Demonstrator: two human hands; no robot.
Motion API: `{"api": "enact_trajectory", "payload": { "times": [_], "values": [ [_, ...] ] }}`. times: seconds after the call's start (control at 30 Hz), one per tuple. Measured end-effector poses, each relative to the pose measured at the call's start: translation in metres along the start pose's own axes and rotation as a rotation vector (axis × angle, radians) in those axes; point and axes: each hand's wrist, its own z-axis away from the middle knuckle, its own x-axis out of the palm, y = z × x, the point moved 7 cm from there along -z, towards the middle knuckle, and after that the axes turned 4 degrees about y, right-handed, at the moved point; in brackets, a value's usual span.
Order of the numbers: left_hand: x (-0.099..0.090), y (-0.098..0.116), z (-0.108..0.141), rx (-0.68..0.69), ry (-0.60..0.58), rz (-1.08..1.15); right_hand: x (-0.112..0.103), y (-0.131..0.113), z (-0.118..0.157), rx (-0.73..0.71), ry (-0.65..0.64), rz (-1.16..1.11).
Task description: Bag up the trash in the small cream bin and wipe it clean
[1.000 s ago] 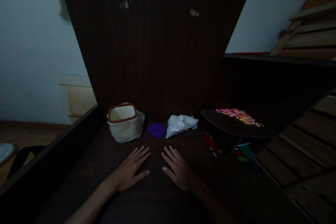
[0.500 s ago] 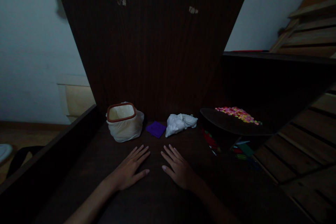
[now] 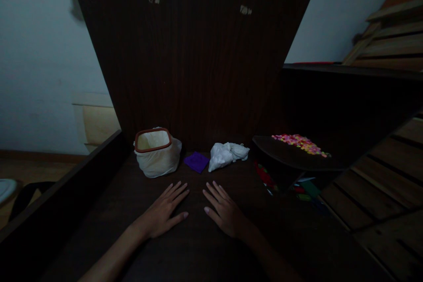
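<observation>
Both palms rest flat on the dark wooden desktop. My left hand has its fingers stretched out and thumb apart, holding nothing. Mirroring it, my right hand lies spread, also without anything in it. Beyond my left fingertips stands a small bin lined with a whitish plastic bag, its rim brown. A folded purple cloth lies flat past the gap between my hands. Ahead of my right hand sits a crumpled white plastic bag; whatever it contains is hidden. Neither hand touches these things.
A dark back panel rises behind. On the right, a shelf carries a pile of pink and yellow small pieces, with red and green items beneath. A raised board edges the left. Wooden slats stand at far right.
The view has shifted very slightly. Both hands and all the objects stay where they were.
</observation>
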Motion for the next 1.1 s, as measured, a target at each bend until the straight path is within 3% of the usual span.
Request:
{"api": "enact_trajectory", "payload": {
  "times": [0.47,0.77,1.1],
  "values": [
    [0.0009,0.0004,-0.0017,-0.034,-0.055,0.017,-0.0013,-0.0017,-0.0008,0.006,-0.033,0.011],
    [-0.0005,0.0006,0.0000,-0.012,-0.018,0.031,0.0001,-0.0019,-0.0001,-0.016,-0.035,0.068],
    [0.0002,0.0010,-0.0021,-0.043,-0.053,0.032,0.0068,0.0037,0.0019,-0.053,0.047,0.081]
  ]
}}
